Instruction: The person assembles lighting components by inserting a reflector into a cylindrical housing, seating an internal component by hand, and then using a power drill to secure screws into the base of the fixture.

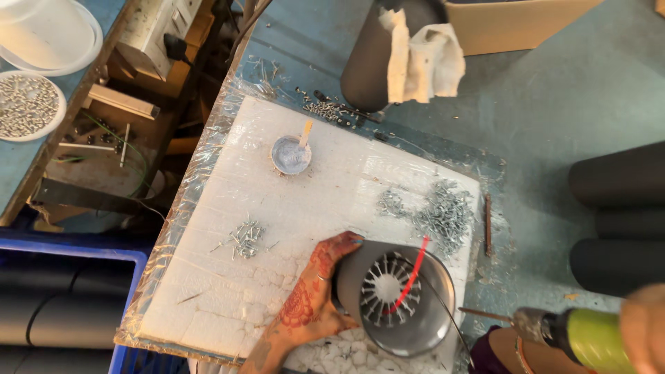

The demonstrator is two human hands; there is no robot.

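My left hand point(308, 298) grips the side of a dark grey cylindrical housing point(422, 325) that stands on the white foam board point(228, 277). Its open end faces up and shows a white finned part point(381, 287) with a red wire point(413, 273) and a thin black wire coming out. My right hand point(644, 329) at the lower right edge holds a green power screwdriver point(578, 336). Its thin bit point(485, 315) points left toward the housing's rim and stops just short of it.
Loose screws lie in a heap point(440, 215) at the board's right and a smaller heap point(246, 239) near its middle. A small round dish with a stick point(291, 154) sits farther back. A black cylinder with a white cloth point(422, 59), black tubes point(616, 221) and a blue crate point(131, 263) surround the board.
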